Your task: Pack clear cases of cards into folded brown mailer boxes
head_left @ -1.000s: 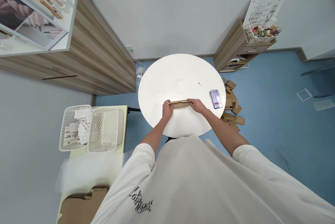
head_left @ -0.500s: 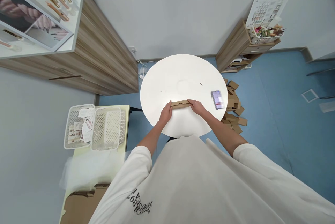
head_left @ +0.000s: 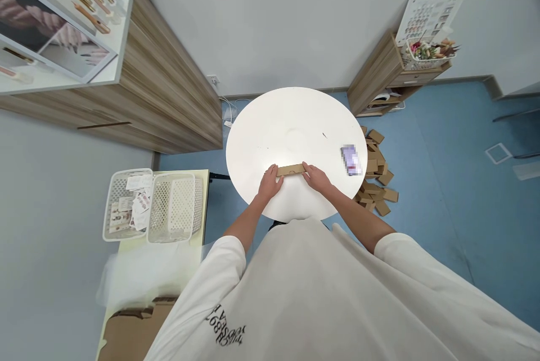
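Gripping opposite ends of a narrow cardboard box (head_left: 291,170), the fingers of both hands are clamping on it: the left hand (head_left: 269,182) is clasping its left end, and the right hand (head_left: 316,177) is clasping its right end. The box is spanning the gap between them, over the nearer half of a round white table (head_left: 291,111); whether it is touching the tabletop, I cannot tell. Right of the right hand, a phone (head_left: 351,159) with a blurred screen is lying near the table's edge. Beyond that edge, a heap of brown boxes (head_left: 376,166) is lying on the blue floor (head_left: 439,181). Off to the left, two white baskets (head_left: 197,203) are standing side by side on a yellowish side table (head_left: 194,254), the left one holding papers (head_left: 140,206). Nearer the person, cloudy plastic (head_left: 139,271) and brown cardboard (head_left: 130,333) are lying there too. Farther out, a wooden cabinet (head_left: 169,80) is standing at the left, while a smaller cupboard (head_left: 373,77) at the right is bearing flowers (head_left: 428,50).
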Demonstrator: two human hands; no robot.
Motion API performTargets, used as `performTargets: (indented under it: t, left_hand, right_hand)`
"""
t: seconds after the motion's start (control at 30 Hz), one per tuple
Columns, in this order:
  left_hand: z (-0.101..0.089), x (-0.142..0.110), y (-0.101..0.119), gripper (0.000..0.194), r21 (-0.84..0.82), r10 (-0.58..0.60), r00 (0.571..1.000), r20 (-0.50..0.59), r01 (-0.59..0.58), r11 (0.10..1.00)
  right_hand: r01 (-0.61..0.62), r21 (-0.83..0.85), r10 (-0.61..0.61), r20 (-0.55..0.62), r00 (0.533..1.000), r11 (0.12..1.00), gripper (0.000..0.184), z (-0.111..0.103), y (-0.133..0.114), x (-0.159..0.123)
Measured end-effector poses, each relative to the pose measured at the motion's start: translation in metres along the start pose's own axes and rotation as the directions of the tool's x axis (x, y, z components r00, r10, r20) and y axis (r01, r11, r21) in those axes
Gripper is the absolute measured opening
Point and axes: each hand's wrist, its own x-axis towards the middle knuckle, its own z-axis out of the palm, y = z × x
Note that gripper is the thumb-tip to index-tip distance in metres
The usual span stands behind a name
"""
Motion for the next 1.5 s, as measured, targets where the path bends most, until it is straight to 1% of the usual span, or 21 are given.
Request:
performTargets:
  t: [0.1, 0.2, 0.37, 0.43, 0.53, 0.63, 0.77, 0.83, 0.9, 0.97, 1.07, 1.17, 1.23, 1.33, 1.4, 1.5]
  left_hand:
    - [-0.001, 0.003, 0.001, 0.044, -0.04, -0.028, 1.0, -0.001, 0.028, 0.999]
    - [-0.001, 0.006, -0.001, 0.041, -0.106, -0.094, 0.996, 0.009, 0.095, 0.99]
    - [0.001, 0.009, 0.002, 0.052, -0.218, -0.226, 0.974, 0.015, 0.224, 0.95]
    - [0.001, 0.008, 0.007, 0.053, -0.229, -0.25, 0.968, 0.002, 0.243, 0.942]
    - [0.002, 0.001, 0.013, 0.052, -0.235, -0.242, 0.97, -0.036, 0.227, 0.945]
    - [0.009, -0.013, 0.013, 0.05, -0.263, -0.235, 0.971, -0.035, 0.218, 0.94]
    - [0.027, -0.034, 0.002, 0.05, -0.315, -0.261, 0.965, 0.024, 0.255, 0.914]
    - [0.034, -0.041, -0.004, 0.05, -0.332, -0.266, 0.963, 0.038, 0.263, 0.906]
    - [0.038, -0.044, -0.009, 0.052, -0.344, -0.279, 0.959, 0.047, 0.278, 0.897]
    - [0.037, -0.044, -0.013, 0.054, -0.348, -0.314, 0.948, 0.055, 0.313, 0.884]
    - [0.032, -0.038, -0.015, 0.055, -0.344, -0.396, 0.917, 0.059, 0.391, 0.854]
    - [0.028, -0.031, -0.015, 0.056, -0.347, -0.449, 0.89, 0.084, 0.449, 0.824]
    - [0.026, -0.028, -0.013, 0.059, -0.361, -0.447, 0.888, 0.108, 0.454, 0.814]
    - [0.025, -0.028, -0.01, 0.065, -0.386, -0.427, 0.896, 0.119, 0.438, 0.812]
    - [0.024, -0.03, -0.009, 0.068, -0.381, -0.423, 0.899, 0.113, 0.433, 0.817]
    - [0.02, -0.031, -0.006, 0.069, -0.356, -0.391, 0.912, 0.123, 0.409, 0.84]
  right_hand:
    - [-0.03, 0.076, 0.031, -0.012, 0.999, 0.997, 0.047, -0.001, 0.0, 0.002]
    - [-0.036, 0.151, 0.04, -0.024, 0.999, 0.988, 0.04, -0.001, 0.003, 0.005]
    - [-0.044, 0.183, 0.051, -0.033, 0.998, 0.982, 0.04, -0.004, 0.003, 0.009]
    - [-0.046, 0.193, 0.056, -0.045, 0.997, 0.98, 0.04, -0.005, 0.002, 0.009]
    - [-0.053, 0.221, 0.077, -0.099, 0.992, 0.974, 0.041, -0.002, -0.002, 0.005]
    - [-0.069, 0.255, 0.099, -0.107, 0.989, 0.964, 0.041, 0.009, -0.003, -0.003]
    - [-0.134, 0.3, 0.142, -0.007, 0.99, 0.945, 0.04, 0.032, 0.002, -0.016]
    - [-0.153, 0.327, 0.158, 0.012, 0.987, 0.933, 0.041, 0.042, 0.005, -0.02]
    - [-0.167, 0.36, 0.176, 0.008, 0.984, 0.918, 0.042, 0.047, 0.008, -0.021]
    - [-0.183, 0.407, 0.205, -0.009, 0.979, 0.895, 0.043, 0.048, 0.011, -0.02]
    - [-0.231, 0.486, 0.287, -0.043, 0.957, 0.843, 0.048, 0.047, 0.012, -0.014]
    - [-0.296, 0.529, 0.362, -0.022, 0.932, 0.795, 0.05, 0.044, 0.009, -0.01]
    - [-0.314, 0.548, 0.359, 0.028, 0.933, 0.775, 0.045, 0.042, 0.003, -0.009]
    - [-0.303, 0.588, 0.313, 0.088, 0.946, 0.75, 0.034, 0.041, -0.009, -0.011]
    - [-0.305, 0.609, 0.317, 0.091, 0.944, 0.732, 0.031, 0.041, -0.016, -0.014]
    - [-0.319, 0.634, 0.361, 0.067, 0.93, 0.705, 0.031, 0.043, -0.023, -0.023]
